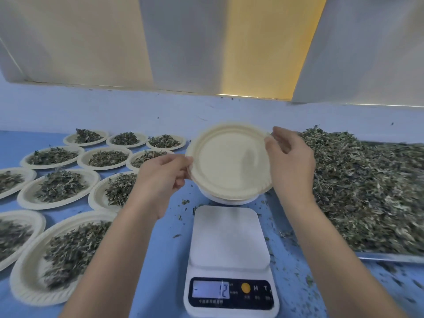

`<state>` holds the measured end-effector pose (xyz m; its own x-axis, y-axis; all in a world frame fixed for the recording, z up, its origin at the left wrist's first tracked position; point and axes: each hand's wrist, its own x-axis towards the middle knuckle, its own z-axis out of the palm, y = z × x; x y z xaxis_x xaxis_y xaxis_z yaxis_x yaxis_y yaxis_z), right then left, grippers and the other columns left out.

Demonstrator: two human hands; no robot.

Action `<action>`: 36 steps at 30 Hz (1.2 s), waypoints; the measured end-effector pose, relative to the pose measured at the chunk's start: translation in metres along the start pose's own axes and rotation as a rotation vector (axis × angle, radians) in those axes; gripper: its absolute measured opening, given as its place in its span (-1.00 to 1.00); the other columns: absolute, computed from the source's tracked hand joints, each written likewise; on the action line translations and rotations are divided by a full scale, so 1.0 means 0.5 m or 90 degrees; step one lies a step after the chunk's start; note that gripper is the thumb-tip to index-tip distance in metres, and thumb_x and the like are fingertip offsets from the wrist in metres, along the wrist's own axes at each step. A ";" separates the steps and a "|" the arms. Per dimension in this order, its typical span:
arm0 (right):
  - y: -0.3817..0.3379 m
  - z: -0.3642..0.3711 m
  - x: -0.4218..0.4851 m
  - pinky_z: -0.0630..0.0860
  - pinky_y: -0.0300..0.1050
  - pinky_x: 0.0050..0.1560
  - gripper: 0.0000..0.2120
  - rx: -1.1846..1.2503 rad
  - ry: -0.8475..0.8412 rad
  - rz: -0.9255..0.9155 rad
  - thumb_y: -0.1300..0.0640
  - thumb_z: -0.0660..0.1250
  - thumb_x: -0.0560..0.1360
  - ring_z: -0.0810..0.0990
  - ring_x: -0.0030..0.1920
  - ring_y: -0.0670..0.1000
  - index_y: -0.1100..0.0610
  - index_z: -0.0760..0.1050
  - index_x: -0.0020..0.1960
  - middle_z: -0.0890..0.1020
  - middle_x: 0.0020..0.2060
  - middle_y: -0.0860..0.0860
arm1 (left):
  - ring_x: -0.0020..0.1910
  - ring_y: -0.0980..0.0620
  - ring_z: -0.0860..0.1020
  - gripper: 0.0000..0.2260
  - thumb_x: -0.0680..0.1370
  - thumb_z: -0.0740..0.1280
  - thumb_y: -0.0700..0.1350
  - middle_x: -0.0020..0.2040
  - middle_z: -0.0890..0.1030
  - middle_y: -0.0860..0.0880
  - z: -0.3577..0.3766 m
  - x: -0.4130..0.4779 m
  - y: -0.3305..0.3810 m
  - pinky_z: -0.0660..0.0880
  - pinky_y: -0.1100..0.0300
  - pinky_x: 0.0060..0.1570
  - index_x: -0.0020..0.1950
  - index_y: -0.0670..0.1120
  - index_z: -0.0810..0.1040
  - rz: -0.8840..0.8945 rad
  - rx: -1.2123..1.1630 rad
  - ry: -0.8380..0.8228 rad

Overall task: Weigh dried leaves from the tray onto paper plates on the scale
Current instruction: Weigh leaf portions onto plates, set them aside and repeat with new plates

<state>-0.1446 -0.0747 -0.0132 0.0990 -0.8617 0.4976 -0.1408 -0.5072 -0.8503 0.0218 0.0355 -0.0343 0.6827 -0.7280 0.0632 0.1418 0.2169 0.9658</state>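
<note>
Grip of left hand (165, 173) and of right hand (290, 161) each pinches opposite rim of empty paper plate (229, 161), tilted over plate stack (229, 200); likely peeling one off for bare scale (229, 237), display negative.

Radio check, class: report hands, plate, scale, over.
Hands: left hand and right hand grip empty paper plate by its rim, beyond scale. Scale platform bare, display reads minus 12. Nothing blocking.

Stretched forward side by side, the left hand (165, 172) and the right hand (291, 162) each pinch an opposite edge of one paper plate (229, 160), fingers curled.
</note>
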 end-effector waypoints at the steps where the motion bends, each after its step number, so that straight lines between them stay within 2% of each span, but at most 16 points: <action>1: 0.005 -0.008 0.000 0.44 0.02 0.28 -0.70 0.024 -0.020 0.038 0.20 0.30 0.51 0.54 0.16 -0.06 0.07 0.55 0.23 0.59 0.16 -0.05 | -0.55 0.16 0.38 -0.86 0.48 0.37 -0.27 -0.42 0.51 -0.03 -0.008 -0.006 0.002 0.33 0.37 -0.54 -0.28 -0.16 0.62 -0.010 0.000 -0.022; 3: 0.015 -0.022 -0.006 0.51 0.04 0.20 -0.74 0.041 -0.057 0.082 0.27 0.34 0.45 0.60 0.06 -0.05 0.03 0.61 0.08 0.65 0.01 -0.07 | -0.55 0.15 0.44 -0.86 0.43 0.40 -0.28 -0.43 0.55 -0.01 -0.028 -0.017 0.011 0.35 0.37 -0.55 -0.32 -0.12 0.64 -0.037 0.012 -0.087; 4: 0.020 -0.028 -0.009 0.53 0.03 0.16 -0.75 0.041 -0.073 0.094 0.29 0.37 0.44 0.61 0.02 -0.05 0.01 0.63 0.02 0.66 -0.06 -0.09 | -0.53 0.14 0.48 -0.95 0.37 0.42 -0.25 -0.41 0.57 -0.03 -0.037 -0.025 0.019 0.38 0.38 -0.54 -0.25 -0.13 0.65 -0.056 0.026 -0.127; 7: 0.036 -0.044 -0.010 0.61 -0.11 0.00 -0.80 0.076 -0.135 0.139 0.30 0.43 0.39 0.67 -0.10 -0.02 0.04 0.65 -0.08 0.69 -0.18 -0.01 | -0.48 0.09 0.58 -0.68 0.26 0.45 -0.15 -0.32 0.64 -0.09 -0.071 -0.031 0.031 0.47 0.37 -0.50 0.00 -0.12 0.64 -0.114 0.117 -0.202; 9: 0.047 -0.047 -0.011 0.61 -0.25 -0.17 -0.82 0.082 -0.192 0.173 0.32 0.46 0.37 0.68 -0.22 -0.07 0.09 0.65 -0.09 0.70 -0.23 0.03 | -0.47 0.08 0.61 -0.68 0.24 0.47 -0.13 -0.32 0.66 -0.12 -0.082 -0.032 0.036 0.48 0.37 -0.51 -0.02 -0.10 0.66 -0.143 0.214 -0.215; 11: 0.062 -0.043 -0.015 0.59 -0.30 -0.28 -0.83 0.053 -0.243 0.204 0.35 0.46 0.37 0.65 -0.32 -0.10 0.11 0.63 -0.13 0.69 -0.24 0.04 | -0.45 0.07 0.62 -0.77 0.30 0.48 -0.15 -0.27 0.67 -0.14 -0.087 -0.031 0.035 0.46 0.37 -0.53 -0.06 -0.10 0.68 -0.176 0.300 -0.218; 15: 0.098 -0.029 -0.030 0.58 -0.14 -0.13 -0.83 0.004 -0.274 0.259 0.35 0.45 0.38 0.63 -0.24 -0.01 0.14 0.63 -0.07 0.67 -0.20 0.08 | -0.36 0.03 0.66 -0.86 0.42 0.45 -0.23 -0.18 0.70 -0.15 -0.079 -0.022 0.010 0.46 0.38 -0.51 -0.04 -0.17 0.64 -0.227 0.386 -0.205; 19: 0.126 -0.016 -0.038 0.58 0.07 0.09 -0.83 -0.056 -0.277 0.277 0.26 0.50 0.36 0.64 -0.04 0.07 0.07 0.64 -0.10 0.68 -0.11 0.06 | -0.46 0.09 0.62 -0.88 0.43 0.43 -0.30 -0.34 0.66 -0.15 -0.062 -0.013 -0.016 0.47 0.39 -0.52 -0.05 -0.24 0.61 -0.232 0.372 -0.162; 24: 0.143 -0.010 -0.035 0.56 0.05 0.13 -0.87 -0.059 -0.264 0.272 0.21 0.53 0.34 0.63 0.00 0.04 0.02 0.65 -0.18 0.68 -0.11 0.01 | -0.59 0.20 0.49 -0.96 0.47 0.40 -0.26 -0.45 0.62 0.01 -0.056 -0.001 -0.034 0.34 0.44 -0.59 -0.12 -0.17 0.65 -0.192 0.388 -0.108; 29: 0.156 -0.007 -0.041 0.56 0.05 0.13 -0.86 -0.077 -0.262 0.260 0.24 0.51 0.35 0.62 0.02 0.05 0.05 0.64 -0.15 0.67 -0.09 0.02 | -0.57 0.21 0.47 -0.95 0.48 0.41 -0.22 -0.43 0.62 0.06 -0.053 0.003 -0.051 0.33 0.38 -0.49 -0.12 -0.11 0.67 -0.205 0.437 -0.112; 34: 0.167 -0.008 -0.041 0.56 -0.05 0.07 -0.90 -0.097 -0.253 0.235 0.16 0.51 0.37 0.61 0.00 -0.01 0.00 0.63 -0.17 0.65 -0.12 -0.08 | -0.54 0.17 0.47 -0.95 0.48 0.41 -0.17 -0.33 0.65 0.02 -0.052 0.002 -0.060 0.30 0.36 -0.49 -0.10 -0.12 0.67 -0.212 0.446 -0.114; 36: 0.169 -0.009 -0.040 0.56 -0.04 0.03 -0.89 -0.083 -0.253 0.225 0.10 0.49 0.39 0.61 -0.06 -0.06 -0.06 0.61 -0.25 0.65 -0.19 -0.14 | -0.53 0.15 0.48 -0.92 0.51 0.38 -0.14 -0.21 0.67 0.00 -0.049 0.000 -0.057 0.31 0.32 -0.45 -0.07 -0.13 0.63 -0.203 0.465 -0.100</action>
<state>-0.1628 -0.1003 -0.0941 0.3844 -0.9212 0.0606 -0.3515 -0.2067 -0.9131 0.0355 0.0451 -0.0681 0.5721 -0.7775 -0.2610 -0.2274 -0.4561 0.8604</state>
